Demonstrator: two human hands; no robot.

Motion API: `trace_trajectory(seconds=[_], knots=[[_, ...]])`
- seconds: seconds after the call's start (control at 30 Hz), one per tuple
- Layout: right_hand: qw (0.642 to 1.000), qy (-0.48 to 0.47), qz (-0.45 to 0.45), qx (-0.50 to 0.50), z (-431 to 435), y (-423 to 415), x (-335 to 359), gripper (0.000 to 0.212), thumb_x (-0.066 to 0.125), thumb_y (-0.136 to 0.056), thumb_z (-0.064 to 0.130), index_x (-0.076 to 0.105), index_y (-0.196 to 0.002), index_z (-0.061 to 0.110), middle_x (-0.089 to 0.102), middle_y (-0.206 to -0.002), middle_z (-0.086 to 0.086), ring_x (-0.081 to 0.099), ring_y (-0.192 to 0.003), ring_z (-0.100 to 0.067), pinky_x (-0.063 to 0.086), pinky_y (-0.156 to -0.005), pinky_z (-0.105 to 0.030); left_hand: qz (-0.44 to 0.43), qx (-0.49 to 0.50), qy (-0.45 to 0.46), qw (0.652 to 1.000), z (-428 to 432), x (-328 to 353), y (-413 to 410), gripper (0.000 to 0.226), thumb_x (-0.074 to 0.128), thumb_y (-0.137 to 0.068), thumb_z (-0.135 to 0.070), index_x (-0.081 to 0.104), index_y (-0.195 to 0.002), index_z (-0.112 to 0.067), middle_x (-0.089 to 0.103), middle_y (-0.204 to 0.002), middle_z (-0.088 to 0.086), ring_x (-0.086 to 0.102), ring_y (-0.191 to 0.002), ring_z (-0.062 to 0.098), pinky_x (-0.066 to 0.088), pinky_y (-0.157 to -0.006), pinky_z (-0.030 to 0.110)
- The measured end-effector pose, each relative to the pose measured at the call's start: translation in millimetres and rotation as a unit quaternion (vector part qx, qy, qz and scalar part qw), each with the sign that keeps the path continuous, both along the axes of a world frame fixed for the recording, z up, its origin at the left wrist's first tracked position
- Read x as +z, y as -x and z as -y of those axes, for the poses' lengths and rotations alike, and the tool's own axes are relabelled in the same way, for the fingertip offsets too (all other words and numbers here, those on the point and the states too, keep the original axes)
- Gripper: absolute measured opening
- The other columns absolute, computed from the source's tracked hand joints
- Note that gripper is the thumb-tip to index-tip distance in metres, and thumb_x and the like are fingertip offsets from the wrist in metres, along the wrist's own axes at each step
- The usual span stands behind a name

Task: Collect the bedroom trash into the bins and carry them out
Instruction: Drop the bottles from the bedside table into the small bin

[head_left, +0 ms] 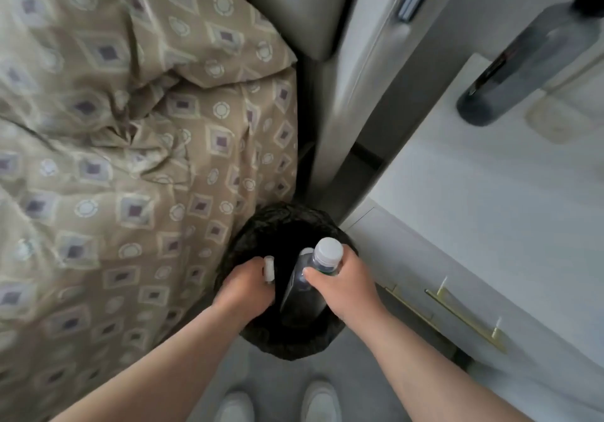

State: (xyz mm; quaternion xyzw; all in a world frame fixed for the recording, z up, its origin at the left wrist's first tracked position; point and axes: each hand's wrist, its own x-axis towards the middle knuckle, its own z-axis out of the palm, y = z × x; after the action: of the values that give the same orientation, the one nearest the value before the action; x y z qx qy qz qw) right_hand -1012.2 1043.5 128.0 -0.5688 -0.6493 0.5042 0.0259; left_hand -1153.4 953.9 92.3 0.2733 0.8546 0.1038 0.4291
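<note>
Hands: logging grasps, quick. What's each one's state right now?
Left hand: grips a small white object, too blurred to name.
Right hand: grips a white-capped bottle.

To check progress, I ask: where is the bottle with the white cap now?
In the head view, low and right of centre, the white-capped bottle is held by the right hand over the black-lined bin, beside the bed.

**Soft flat light, heavy blur**

Dimmish, even light, no glare. Inside of bin (pixel 284 222) crushed to black. Bedspread (pixel 114 127) left of bin smeared; dark bottle (pixel 523 62) up-right of bin blurred. Wide lens bows the edges.
</note>
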Motion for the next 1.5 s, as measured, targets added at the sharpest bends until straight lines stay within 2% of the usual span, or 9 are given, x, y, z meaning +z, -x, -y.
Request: trace_trajectory(seconds=[0.2,0.4,0.6,0.8,0.93,1.07,1.17,1.33,1.5], knots=[[0.999,0.004,0.037,0.025,-9.3,6.5,-54.5,0.047,0.079,-0.072,0.032,0.058,-0.113,0.024,0.058,-0.099,0.011,0.054,-0.094,-0.012,0.038,-0.079,-0.023,0.054,0.068,0.092,0.992,-11.0,-100.2,-8.8,0.038,0.042,-0.091,-0.031,0.065,-0.108,-0.006,0.066,-0.116,0.017,0.061,-0.109,0.032,0.046,-0.091,0.032],[0.998,0.014,0.059,0.018,-7.5,-0.3,-83.0,0.041,0.077,-0.071,0.030,0.060,-0.108,0.025,0.065,-0.101,0.006,0.060,-0.099,-0.016,0.039,-0.076,-0.024,0.060,0.121,0.141,0.981,-21.7,-156.5,-14.4,0.045,0.033,-0.098,-0.020,0.043,-0.138,-0.002,0.043,-0.147,0.016,0.042,-0.134,0.029,0.033,-0.109,0.030],[0.997,0.038,0.062,0.012,-12.6,2.6,-94.1,0.037,0.077,-0.071,0.029,0.057,-0.102,0.027,0.059,-0.093,0.010,0.056,-0.088,-0.013,0.038,-0.073,-0.023,0.161,0.242,0.161,0.943,-26.5,-196.5,-14.9,0.047,0.051,-0.091,-0.019,0.047,-0.135,-0.001,0.052,-0.137,0.017,0.052,-0.124,0.032,0.046,-0.100,0.037],[0.996,0.043,0.075,0.002,-15.5,6.5,-96.2,0.040,0.078,-0.069,0.028,0.062,-0.105,0.022,0.064,-0.096,0.006,0.061,-0.096,-0.017,0.039,-0.075,-0.022,0.232,0.362,0.081,0.899,-30.9,-140.3,-17.9,0.037,0.054,-0.083,-0.012,0.059,-0.116,0.004,0.064,-0.103,0.021,0.063,-0.090,0.032,0.053,-0.072,0.035],[0.995,0.057,0.083,-0.010,-17.3,9.7,-94.9,0.037,0.079,-0.066,0.027,0.063,-0.100,0.021,0.069,-0.098,0.002,0.065,-0.094,-0.019,0.050,-0.080,-0.028,0.017,0.220,-0.017,0.975,-21.4,-66.3,-5.8,0.038,0.060,-0.077,-0.023,0.065,-0.113,-0.009,0.069,-0.108,0.012,0.063,-0.104,0.030,0.048,-0.089,0.032],[0.994,0.067,0.090,-0.013,-16.4,13.6,-96.6,0.041,0.079,-0.067,0.030,0.063,-0.103,0.020,0.069,-0.101,0.001,0.065,-0.096,-0.020,0.052,-0.085,-0.033,-0.176,0.024,-0.084,0.981,12.3,-34.5,18.7,0.055,0.052,-0.089,-0.026,0.040,-0.141,-0.013,0.046,-0.144,0.007,0.041,-0.133,0.025,0.035,-0.109,0.036],[0.993,0.079,0.085,-0.011,-11.6,16.9,-101.2,0.045,0.082,-0.067,0.028,0.064,-0.107,0.018,0.069,-0.107,0.000,0.064,-0.102,-0.021,0.051,-0.090,-0.033,-0.116,-0.026,-0.044,0.992,29.4,-51.3,30.9,0.062,0.046,-0.092,-0.028,0.024,-0.148,-0.009,0.031,-0.154,0.011,0.031,-0.141,0.025,0.026,-0.115,0.036],[0.986,0.123,0.109,-0.008,-2.3,18.1,-114.7,0.059,0.083,-0.068,0.027,0.059,-0.121,0.013,0.065,-0.119,-0.005,0.061,-0.110,-0.024,0.048,-0.093,-0.030,0.027,0.067,-0.075,0.995,33.2,-57.7,41.8,0.047,0.041,-0.097,-0.029,0.033,-0.143,-0.021,0.051,-0.140,0.006,0.047,-0.128,0.026,0.037,-0.104,0.034],[0.981,0.171,0.068,-0.064,3.1,20.8,-119.7,0.058,0.082,-0.070,0.025,0.058,-0.121,0.012,0.065,-0.112,-0.006,0.063,-0.100,-0.025,0.054,-0.092,-0.040,0.042,0.076,-0.098,0.991,26.3,-54.0,46.0,0.053,0.042,-0.096,-0.035,0.029,-0.146,-0.024,0.042,-0.148,-0.001,0.039,-0.136,0.020,0.031,-0.113,0.037]])
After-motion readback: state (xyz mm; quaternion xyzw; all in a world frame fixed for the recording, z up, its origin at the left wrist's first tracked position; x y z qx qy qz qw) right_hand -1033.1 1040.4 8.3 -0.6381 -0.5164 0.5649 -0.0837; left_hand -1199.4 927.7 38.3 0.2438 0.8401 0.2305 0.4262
